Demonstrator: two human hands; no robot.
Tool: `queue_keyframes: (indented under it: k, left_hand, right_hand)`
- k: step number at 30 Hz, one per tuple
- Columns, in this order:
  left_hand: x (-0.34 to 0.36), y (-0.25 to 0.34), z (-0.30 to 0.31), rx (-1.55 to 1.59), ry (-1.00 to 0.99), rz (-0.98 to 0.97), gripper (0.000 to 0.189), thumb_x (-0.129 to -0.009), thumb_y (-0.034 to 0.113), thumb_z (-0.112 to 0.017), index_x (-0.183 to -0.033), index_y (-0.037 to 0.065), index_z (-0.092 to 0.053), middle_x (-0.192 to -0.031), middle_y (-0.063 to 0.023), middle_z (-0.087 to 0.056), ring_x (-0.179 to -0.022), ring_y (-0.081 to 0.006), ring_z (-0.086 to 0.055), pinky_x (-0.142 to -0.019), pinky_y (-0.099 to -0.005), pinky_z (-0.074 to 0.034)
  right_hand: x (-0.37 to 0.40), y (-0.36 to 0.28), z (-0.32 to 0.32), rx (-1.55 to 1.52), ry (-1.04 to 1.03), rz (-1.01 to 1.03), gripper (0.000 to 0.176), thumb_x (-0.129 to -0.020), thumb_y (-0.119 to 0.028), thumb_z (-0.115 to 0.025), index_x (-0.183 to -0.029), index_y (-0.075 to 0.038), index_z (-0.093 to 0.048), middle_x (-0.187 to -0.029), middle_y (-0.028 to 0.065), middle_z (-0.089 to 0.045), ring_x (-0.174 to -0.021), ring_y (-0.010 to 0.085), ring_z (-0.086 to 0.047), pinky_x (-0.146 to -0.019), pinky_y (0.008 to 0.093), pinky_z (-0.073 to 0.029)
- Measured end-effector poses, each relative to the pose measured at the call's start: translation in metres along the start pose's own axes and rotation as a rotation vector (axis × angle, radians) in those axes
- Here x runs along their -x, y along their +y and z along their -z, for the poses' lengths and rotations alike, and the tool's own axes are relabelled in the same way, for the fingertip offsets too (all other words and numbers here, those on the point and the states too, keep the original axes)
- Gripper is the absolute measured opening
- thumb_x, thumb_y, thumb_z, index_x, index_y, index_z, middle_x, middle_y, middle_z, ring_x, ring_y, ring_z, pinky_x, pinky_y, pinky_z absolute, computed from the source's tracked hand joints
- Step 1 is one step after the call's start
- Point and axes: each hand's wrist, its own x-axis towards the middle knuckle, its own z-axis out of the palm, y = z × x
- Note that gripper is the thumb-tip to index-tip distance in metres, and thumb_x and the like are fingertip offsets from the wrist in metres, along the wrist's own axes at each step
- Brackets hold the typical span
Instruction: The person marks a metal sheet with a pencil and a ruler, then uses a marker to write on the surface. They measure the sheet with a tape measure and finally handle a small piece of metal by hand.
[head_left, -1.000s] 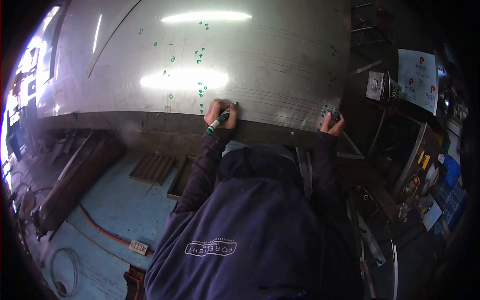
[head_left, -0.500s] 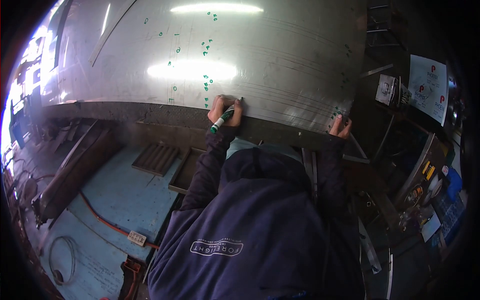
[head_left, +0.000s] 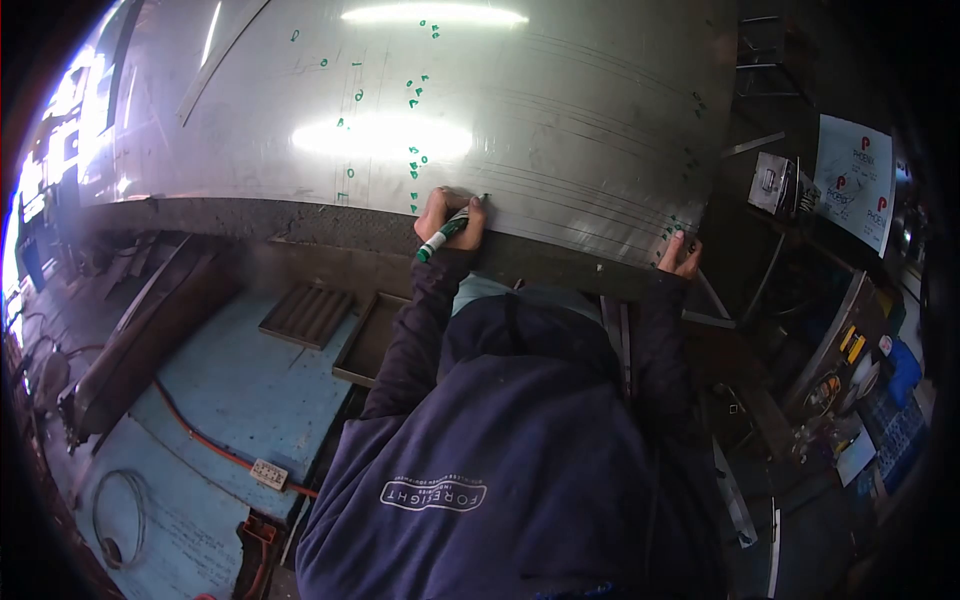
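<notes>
In my left hand (head_left: 450, 222) is a green-and-white marker (head_left: 436, 243), held between closed fingers and slanting down-left. The hand rests at the near edge of a large shiny metal sheet (head_left: 570, 130). Just beyond my thumb is a small green mark (head_left: 487, 197) on the sheet. Farther right, my right hand (head_left: 681, 255) grips the sheet's near edge by the right corner, thumb on top; its other fingers are partly hidden. Thin ruled lines and several green handwritten marks (head_left: 414, 170) cover the sheet.
A long metal strip (head_left: 220, 62) lies on the sheet's far left. Left of my body, a blue surface (head_left: 300, 390) bears metal trays (head_left: 308, 315), an orange cable and a white socket block (head_left: 268, 473). Frames, a Phoenix-printed board (head_left: 855, 185) and cluttered tools stand at right.
The marker's rear end has swung slightly up and left in my left hand. My right hand stays at the corner; the whole view has shifted a little.
</notes>
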Motion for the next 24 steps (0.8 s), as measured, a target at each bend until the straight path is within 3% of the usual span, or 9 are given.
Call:
queue_keyframes:
  k: [2, 6, 14, 24]
  left_hand:
    - [0.000, 0.000, -0.001, 0.016, 0.003, 0.025, 0.022, -0.075, 0.008, -0.069, -0.070, 0.004, -0.048, -0.065, -0.0106, -0.053, -0.053, -0.0242, -0.056, -0.051, -0.0312, -0.045]
    - [-0.002, -0.001, -0.001, -0.015, 0.001, 0.025, 0.018, -0.079, 0.010, -0.067, -0.072, 0.004, -0.051, -0.064, -0.0102, -0.058, -0.056, -0.0207, -0.060, -0.056, -0.0287, -0.047]
    - [0.000, -0.005, -0.002, -0.042, 0.038, 0.000, 0.025, -0.074, 0.012, -0.070, -0.067, 0.004, -0.046, -0.058, -0.0089, -0.052, -0.047, -0.0179, -0.054, -0.048, -0.0290, -0.043]
    - [0.002, -0.008, -0.001, 0.006, 0.031, -0.055, 0.026, -0.072, 0.010, -0.070, -0.065, 0.004, -0.046, -0.058, -0.0092, -0.052, -0.048, -0.0174, -0.053, -0.048, -0.0278, -0.043]
  right_hand:
    - [-0.001, 0.001, -0.002, -0.010, 0.036, 0.006, 0.054, -0.085, -0.049, -0.057, -0.105, 0.001, -0.056, -0.095, 0.0207, -0.061, -0.089, 0.0367, -0.059, -0.076, 0.0433, -0.045]
    - [-0.003, 0.008, -0.004, 0.038, 0.045, 0.043, 0.055, -0.085, -0.050, -0.056, -0.105, 0.002, -0.056, -0.095, 0.0221, -0.061, -0.090, 0.0385, -0.059, -0.076, 0.0447, -0.045]
    - [-0.005, 0.004, -0.002, 0.098, 0.026, 0.031, 0.056, -0.085, -0.052, -0.054, -0.101, 0.001, -0.056, -0.092, 0.0225, -0.062, -0.084, 0.0394, -0.061, -0.071, 0.0460, -0.046]
    - [-0.001, -0.006, 0.000, 0.074, 0.047, 0.062, 0.053, -0.086, -0.049, -0.056, -0.103, 0.001, -0.055, -0.092, 0.0233, -0.061, -0.085, 0.0411, -0.059, -0.072, 0.0466, -0.045]
